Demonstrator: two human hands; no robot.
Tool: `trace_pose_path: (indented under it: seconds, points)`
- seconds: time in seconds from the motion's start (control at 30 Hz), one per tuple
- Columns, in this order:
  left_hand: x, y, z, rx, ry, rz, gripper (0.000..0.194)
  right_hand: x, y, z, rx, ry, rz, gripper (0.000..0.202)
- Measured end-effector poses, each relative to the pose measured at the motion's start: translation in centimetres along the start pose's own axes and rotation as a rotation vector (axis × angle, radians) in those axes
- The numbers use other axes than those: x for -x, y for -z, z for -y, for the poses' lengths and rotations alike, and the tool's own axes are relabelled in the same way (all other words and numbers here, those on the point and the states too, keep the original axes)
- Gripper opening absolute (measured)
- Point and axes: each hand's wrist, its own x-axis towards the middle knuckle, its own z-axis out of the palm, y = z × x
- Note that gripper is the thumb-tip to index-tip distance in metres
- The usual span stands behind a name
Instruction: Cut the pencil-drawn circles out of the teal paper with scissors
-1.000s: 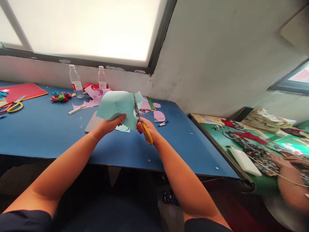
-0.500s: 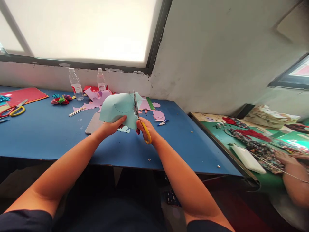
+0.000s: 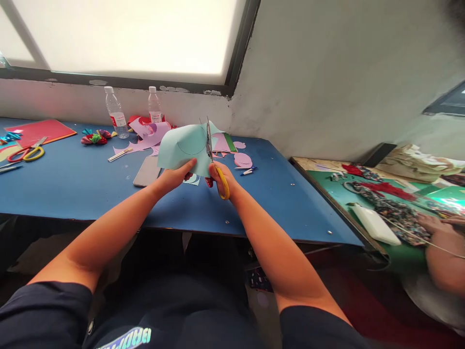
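Observation:
A light blue sheet of paper (image 3: 178,150) with a circle drawn on it is pinched at its lower edge by my left hand (image 3: 178,175), thumb on top. My right hand (image 3: 222,180) grips yellow-handled scissors (image 3: 224,184), whose blades point up and away from me, at the sheet's right part. The blades look slightly apart. Beneath the sheet, a cut light blue piece (image 3: 192,180) and a grey flat device (image 3: 146,172) lie on the blue table (image 3: 90,194).
Two plastic bottles (image 3: 118,118) stand by the wall near purple scraps (image 3: 152,135). Pink circles (image 3: 242,160) and pens (image 3: 249,171) lie right; other scissors (image 3: 27,154) and red sheets (image 3: 47,132) left. At a green table (image 3: 327,186), another person's hand (image 3: 432,223) touches patterned fabric.
The view has tilted down a little, so the table and hands appear higher. Both hands keep their hold on the sheet and scissors, with little visible movement between them.

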Motion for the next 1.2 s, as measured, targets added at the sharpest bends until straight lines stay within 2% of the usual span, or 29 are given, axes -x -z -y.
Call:
trace_pose_path:
  seconds: [0.27, 0.63, 0.73, 0.93, 1.2]
  points:
    - [-0.8, -0.1, 0.5, 0.007, 0.013, -0.055, 0.049, -0.5, 0.0, -1.1, -0.017, -0.006, -0.036, 0.093]
    - [-0.8, -0.8, 0.7, -0.003, 0.001, -0.046, 0.046, -1.2, -0.5, -2.3, -0.047, -0.052, -0.066, 0.088]
    - [-0.7, -1.0, 0.5, 0.003, -0.004, -0.052, 0.045, -1.2, -0.4, -2.2, -0.039, -0.051, -0.068, 0.086]
    - [-0.6, -1.1, 0.3, -0.005, -0.011, -0.033, 0.047, -0.7, -0.4, -1.5, -0.019, -0.016, -0.077, 0.094]
    - [-0.7, -0.6, 0.9, -0.042, -0.023, -0.016, 0.052, -0.4, -0.8, -1.1, -0.022, -0.018, -0.102, 0.094]
